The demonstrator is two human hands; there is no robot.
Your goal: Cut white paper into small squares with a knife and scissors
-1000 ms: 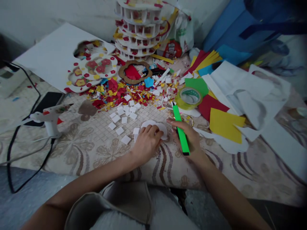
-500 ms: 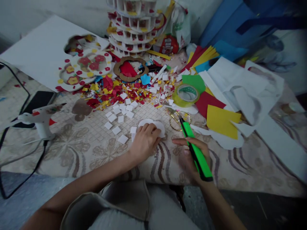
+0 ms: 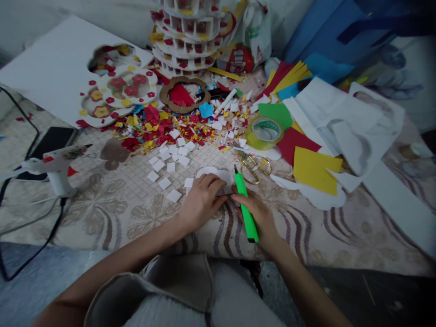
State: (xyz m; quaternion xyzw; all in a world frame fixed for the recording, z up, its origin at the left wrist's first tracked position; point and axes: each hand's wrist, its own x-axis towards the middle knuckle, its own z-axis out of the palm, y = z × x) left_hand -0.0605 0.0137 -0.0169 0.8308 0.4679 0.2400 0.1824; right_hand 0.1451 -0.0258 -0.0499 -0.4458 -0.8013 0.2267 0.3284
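Observation:
My left hand [image 3: 202, 200] bends its fingers over a white scalloped foam or card piece [image 3: 213, 172], gripping it against the cloth. Part of that piece is hidden under the fingers. In my right hand [image 3: 260, 215] is a green utility knife [image 3: 245, 206], its dark tip angled up and away from me. The right fingertips come close to the left ones at the piece's near right edge; whether they touch is unclear. Left of the piece lie several small white squares [image 3: 165, 183]. Gold-handled scissors [image 3: 254, 170] rest just beyond my right hand.
A hot glue gun [image 3: 59, 170] and a phone [image 3: 51, 143] lie at the left. Paper scraps [image 3: 160, 127] spread before a tiered white structure [image 3: 190, 45]. Clear tape [image 3: 264, 132], coloured sheets [image 3: 316, 170] and white offcuts [image 3: 381, 168] cover the right side.
My right hand has moved left with the utility knife, up to the white piece and my left hand. The knife now stands more upright. My left hand stays on the piece.

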